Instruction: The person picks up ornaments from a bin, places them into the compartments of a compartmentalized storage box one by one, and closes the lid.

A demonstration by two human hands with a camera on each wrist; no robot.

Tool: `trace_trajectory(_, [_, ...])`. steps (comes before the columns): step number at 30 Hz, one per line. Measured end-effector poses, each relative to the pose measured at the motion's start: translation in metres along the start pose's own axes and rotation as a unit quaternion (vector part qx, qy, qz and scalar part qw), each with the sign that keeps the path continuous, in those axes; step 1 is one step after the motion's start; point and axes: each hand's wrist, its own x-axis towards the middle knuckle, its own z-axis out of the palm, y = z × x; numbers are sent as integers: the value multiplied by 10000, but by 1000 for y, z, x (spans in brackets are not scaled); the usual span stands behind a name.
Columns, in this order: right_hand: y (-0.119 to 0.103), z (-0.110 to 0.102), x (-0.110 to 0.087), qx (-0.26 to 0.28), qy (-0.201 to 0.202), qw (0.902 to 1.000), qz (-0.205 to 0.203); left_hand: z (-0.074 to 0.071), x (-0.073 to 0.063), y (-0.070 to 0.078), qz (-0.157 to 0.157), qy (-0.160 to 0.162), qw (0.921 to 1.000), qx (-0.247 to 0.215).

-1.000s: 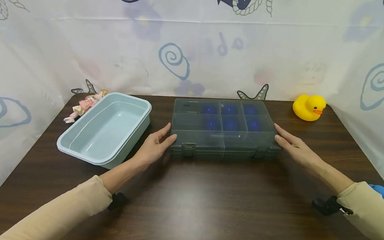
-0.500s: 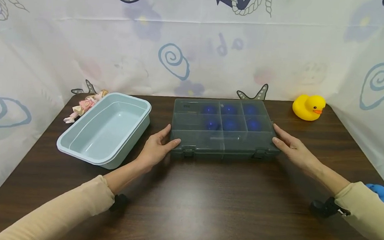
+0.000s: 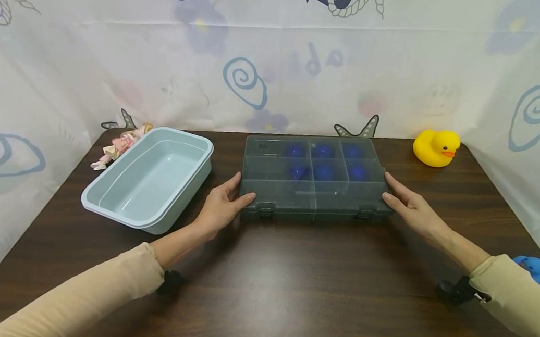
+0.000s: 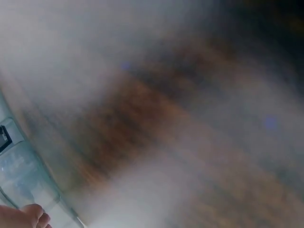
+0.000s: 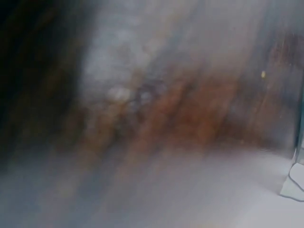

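A dark translucent compartment box (image 3: 277,192) lies on the table with its lid down and two front latches. Several round blue things (image 3: 324,172) show through the lid in the back compartments. My left hand (image 3: 217,209) holds the left end, thumb over the front corner and fingers along the side. At the opposite end my right hand (image 3: 413,207) grips the side, its thumb at the lid's edge. The left wrist view catches the left thumb (image 4: 28,216) over the box's pale-looking front. Most of both wrist views is blurred.
A light blue basin (image 3: 142,180) stands left of the box, close to my left forearm. Behind it lies a doll in pink (image 3: 122,143). A yellow rubber duck (image 3: 436,149) sits back right; a blue toy (image 3: 533,269) is beside my right sleeve. Patterned cloth (image 3: 286,75) hangs behind.
Both thumbs have shifted inward onto the box's edges, the left one farther over the front corner. The box stays in about the same place; the head view has tilted slightly.
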Motion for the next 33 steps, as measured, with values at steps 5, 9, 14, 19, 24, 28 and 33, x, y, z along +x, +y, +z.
trace_trajectory(5, [0,1,1,-16,31,9999,-116,1,1,0,38,44,10000,24])
trace_trajectory(9, [0,2,2,-84,70,9998,-157,1,0,-1,56,70,10000,10])
trace_trajectory(14, [-8,2,-1,-413,561,9975,-83,1,-1,-1,-4,62,10000,51])
trace_trajectory(19, [-35,16,-2,701,2032,9704,-1103,0,-1,2,52,39,10000,31])
trace_trajectory(24, [-68,67,1,2902,1090,9431,-1204,-1,0,5,1,43,10000,-1])
trace_trajectory(28, [-79,122,6,3461,68,9381,93,0,0,4,47,29,9999,-104])
trace_trajectory(33, [-82,170,14,3741,-418,9198,1106,3,-1,3,26,52,10000,-79])
